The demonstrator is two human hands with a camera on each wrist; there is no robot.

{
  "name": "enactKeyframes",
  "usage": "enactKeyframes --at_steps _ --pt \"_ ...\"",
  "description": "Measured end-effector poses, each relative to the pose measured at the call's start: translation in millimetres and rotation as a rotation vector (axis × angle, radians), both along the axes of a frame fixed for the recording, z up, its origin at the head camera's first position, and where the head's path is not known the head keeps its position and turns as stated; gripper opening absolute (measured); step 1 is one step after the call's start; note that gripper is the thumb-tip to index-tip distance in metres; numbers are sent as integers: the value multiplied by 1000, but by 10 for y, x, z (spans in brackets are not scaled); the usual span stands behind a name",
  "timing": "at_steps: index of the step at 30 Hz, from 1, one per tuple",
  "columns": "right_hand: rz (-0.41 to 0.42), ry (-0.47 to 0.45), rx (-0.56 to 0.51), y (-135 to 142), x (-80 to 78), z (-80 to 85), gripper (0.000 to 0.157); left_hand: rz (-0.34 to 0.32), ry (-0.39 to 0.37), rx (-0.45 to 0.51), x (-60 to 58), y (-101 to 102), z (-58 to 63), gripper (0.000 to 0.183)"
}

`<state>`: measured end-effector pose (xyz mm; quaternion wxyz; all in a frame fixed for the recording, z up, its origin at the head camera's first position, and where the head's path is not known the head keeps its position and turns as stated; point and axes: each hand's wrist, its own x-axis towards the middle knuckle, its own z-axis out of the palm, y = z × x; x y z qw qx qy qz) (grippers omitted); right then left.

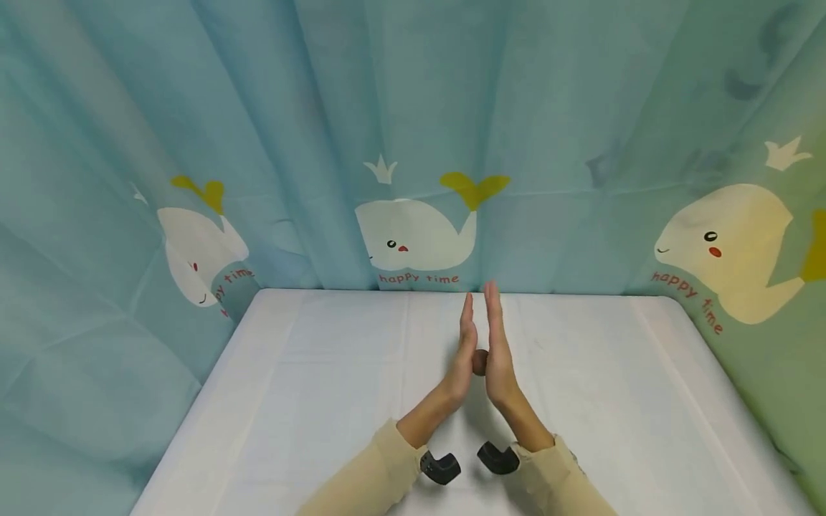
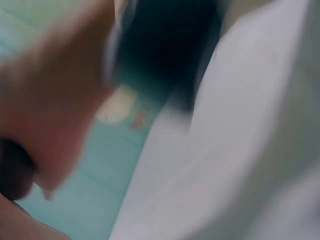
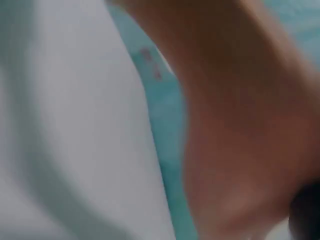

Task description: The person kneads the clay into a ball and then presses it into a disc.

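Observation:
A small dark brown ball [image 1: 480, 362] sits between the two palms, which face each other over the table. On its left side the left hand [image 1: 462, 365] presses flat, fingers straight and pointing away. The right hand [image 1: 499, 362] presses from the other side, its straight fingers reaching a little farther than the left ones. A gap shows between the fingertips. In the left wrist view the ball [image 2: 15, 170] appears dark and round at the left edge, between blurred skin. The right wrist view catches only part of the dark ball [image 3: 306, 212] at its right edge.
Under the hands lies a white-covered table [image 1: 323, 387]. Blue curtains [image 1: 548, 107] with whale prints stand behind and along its sides. A black wrist camera [image 1: 441, 468] sticks out from the left sleeve, and another black wrist camera [image 1: 498, 457] from the right sleeve.

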<state>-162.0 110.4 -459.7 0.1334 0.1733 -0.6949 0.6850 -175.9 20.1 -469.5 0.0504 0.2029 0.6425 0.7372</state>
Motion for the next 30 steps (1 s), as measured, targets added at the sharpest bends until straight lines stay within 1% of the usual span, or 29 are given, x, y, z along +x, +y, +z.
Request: enactKeyframes --at_steps 2,3,4,5,7,9,11,13,15,17,19,21,23,26,28,30 --pt "-22 -23 -9 73 -99 -18 53 -32 1 25 70 25 46 62" --pt "-20 -27 -12 99 -134 -52 53 -38 6 38 90 30 76 62" --pt "-15 -22 -9 112 -151 -100 54 -37 17 45 101 30 109 62" --pt "-8 -36 -7 113 -147 -145 54 -36 29 52 99 25 142 62" --pt "9 -22 11 76 -79 -218 54 -17 46 59 69 11 198 62" --pt "28 -21 14 11 33 -247 54 6 51 52 10 -5 213 61" --pt "34 -16 21 -48 136 -211 55 33 41 37 -51 -8 188 60" --pt "30 5 14 -66 171 -146 56 29 39 20 -80 3 129 59" --pt "5 29 7 -26 126 -83 55 1 52 -2 -61 30 76 60" --pt "-30 42 -5 60 29 -54 54 -44 69 -13 -1 57 49 62" --pt "-49 25 -33 151 -70 -63 53 -87 81 -14 70 76 59 64" --pt "-51 16 -47 208 -133 -119 53 -107 84 0 114 77 96 65" --pt "-21 -15 -43 197 -121 -195 53 -92 75 14 116 61 155 65" --pt "27 -59 -42 82 0 -272 54 -43 68 27 46 21 214 65" --pt "40 -68 -39 0 95 -248 54 -8 70 12 -30 9 201 63" --pt "28 -53 -51 -42 149 -161 54 -6 68 -8 -76 13 151 65"
